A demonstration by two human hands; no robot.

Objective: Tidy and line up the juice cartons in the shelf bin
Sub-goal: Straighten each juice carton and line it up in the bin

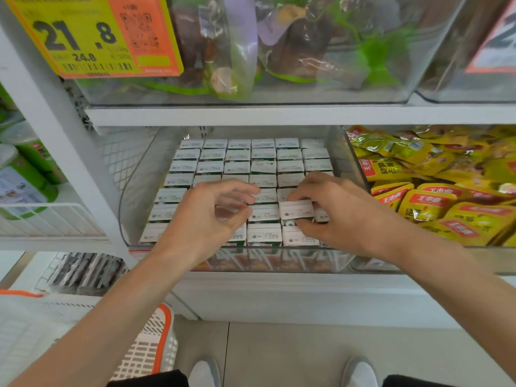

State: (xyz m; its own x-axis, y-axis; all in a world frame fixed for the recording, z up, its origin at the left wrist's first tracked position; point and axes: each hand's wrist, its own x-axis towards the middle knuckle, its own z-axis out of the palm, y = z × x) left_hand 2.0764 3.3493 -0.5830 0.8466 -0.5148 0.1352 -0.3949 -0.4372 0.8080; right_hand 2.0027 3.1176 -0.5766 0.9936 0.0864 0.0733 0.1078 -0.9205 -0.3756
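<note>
On the white shelf, a clear plastic bin holds juice cartons packed upright in rows. The left hand curls narrowly over blurred front cartons; I cannot tell whether it grips one. The right hand pinches one raised carton between fingers and thumb.

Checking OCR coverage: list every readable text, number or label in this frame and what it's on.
"21.8": big black digits on the yellow price tag.
"24.8": smaller digits, same tag, just below.
"王小卤": red labels on the yellow snack packs.
Too small or blurred: the tag's fine print, barcode and QR code; the print on the tops of the juice cartons; the cropped red sign at top right.
</note>
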